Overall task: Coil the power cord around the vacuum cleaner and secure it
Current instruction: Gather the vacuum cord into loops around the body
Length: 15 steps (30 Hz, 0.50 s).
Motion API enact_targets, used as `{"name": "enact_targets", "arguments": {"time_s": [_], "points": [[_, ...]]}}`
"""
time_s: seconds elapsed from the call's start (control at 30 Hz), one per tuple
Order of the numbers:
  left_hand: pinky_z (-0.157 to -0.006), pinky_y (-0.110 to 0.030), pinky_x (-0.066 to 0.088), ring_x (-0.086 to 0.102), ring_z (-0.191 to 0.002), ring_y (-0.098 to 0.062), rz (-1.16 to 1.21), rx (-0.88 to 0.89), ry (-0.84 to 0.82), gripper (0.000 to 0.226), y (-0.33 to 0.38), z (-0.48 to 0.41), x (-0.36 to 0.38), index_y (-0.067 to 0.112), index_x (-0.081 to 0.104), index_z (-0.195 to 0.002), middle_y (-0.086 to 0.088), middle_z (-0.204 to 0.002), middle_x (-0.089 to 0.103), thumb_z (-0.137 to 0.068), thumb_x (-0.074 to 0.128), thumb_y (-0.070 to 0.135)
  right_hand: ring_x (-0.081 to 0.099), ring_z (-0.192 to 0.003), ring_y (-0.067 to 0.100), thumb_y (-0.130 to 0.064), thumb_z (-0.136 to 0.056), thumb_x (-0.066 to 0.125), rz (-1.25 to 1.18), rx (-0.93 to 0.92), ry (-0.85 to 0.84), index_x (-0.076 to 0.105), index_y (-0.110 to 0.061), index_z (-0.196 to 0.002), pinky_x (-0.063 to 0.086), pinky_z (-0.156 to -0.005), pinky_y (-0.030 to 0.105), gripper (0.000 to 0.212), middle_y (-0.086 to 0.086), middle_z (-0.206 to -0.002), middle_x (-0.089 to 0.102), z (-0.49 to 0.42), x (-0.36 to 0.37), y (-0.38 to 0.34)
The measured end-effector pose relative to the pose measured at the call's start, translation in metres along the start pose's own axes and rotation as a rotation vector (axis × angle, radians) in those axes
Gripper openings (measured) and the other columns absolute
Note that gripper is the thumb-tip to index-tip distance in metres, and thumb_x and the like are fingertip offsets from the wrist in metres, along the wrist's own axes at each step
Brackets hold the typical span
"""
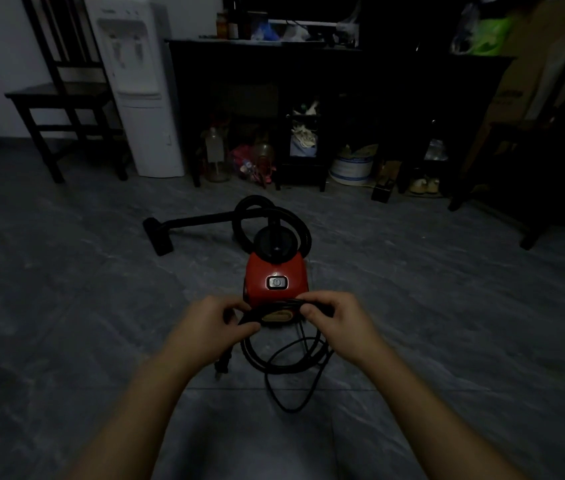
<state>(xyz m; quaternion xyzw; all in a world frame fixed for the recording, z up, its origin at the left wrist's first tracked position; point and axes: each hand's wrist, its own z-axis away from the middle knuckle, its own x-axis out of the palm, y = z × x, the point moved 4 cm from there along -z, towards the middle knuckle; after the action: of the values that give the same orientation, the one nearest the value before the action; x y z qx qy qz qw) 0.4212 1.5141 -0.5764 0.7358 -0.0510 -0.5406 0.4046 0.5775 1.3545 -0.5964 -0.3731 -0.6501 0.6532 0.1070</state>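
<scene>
Hands, left (209,328) and right (338,323), both pinch cord (275,365) loops beside vacuum (275,271).

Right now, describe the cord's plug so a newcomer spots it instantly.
Find the red vacuum cleaner mid-floor; the left hand and right hand hold black power cord loops at its near side. The plug hangs under the left wrist: the one stubby, blocky end among thin loops.
</scene>
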Motion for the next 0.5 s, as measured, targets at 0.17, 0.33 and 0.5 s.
{"name": "enact_targets", "arguments": {"time_s": [0.17,0.33,0.5], "points": [[-0.05,-0.011,0.037,0.055,-0.059,0.006,-0.017,0.089,-0.018,0.02,0.019,0.001,0.008,0.036,0.072,-0.098,0.012,-0.057,0.056,-0.078,0.078,0.038,0.066,-0.102,-0.001,-0.019,-0.091,0.067,0.104,-0.015,-0.07,0.074,-0.02,-0.11,0.051,-0.093,0.019,0.021,-0.011,-0.105,0.074,0.004,0.007,-0.003],[-0.051,-0.013,0.039,0.055,-0.057,0.003,0.022,0.112,-0.048,0.018,0.024,0.002,0.014,0.033,0.073,-0.099,0.009,-0.057,0.057,-0.081,0.076,0.035,0.066,-0.099,-0.002,-0.017,-0.091,0.067,0.103,-0.028,-0.079,0.074,-0.022,-0.108,0.051,-0.09,0.016,0.019,-0.013,-0.101,0.073,0.007,0.007,-0.008],[-0.049,-0.015,0.039,0.05,-0.047,-0.001,0.107,0.107,0.005,0.011,0.026,-0.001,0.014,0.022,0.076,-0.093,0.008,-0.049,0.05,-0.082,0.076,0.025,0.068,-0.099,0.002,-0.022,-0.089,0.069,0.033,-0.02,0.005,0.075,-0.026,-0.105,0.054,-0.09,0.024,0.017,-0.009,-0.1,0.075,0.007,-0.001,-0.004]]}}
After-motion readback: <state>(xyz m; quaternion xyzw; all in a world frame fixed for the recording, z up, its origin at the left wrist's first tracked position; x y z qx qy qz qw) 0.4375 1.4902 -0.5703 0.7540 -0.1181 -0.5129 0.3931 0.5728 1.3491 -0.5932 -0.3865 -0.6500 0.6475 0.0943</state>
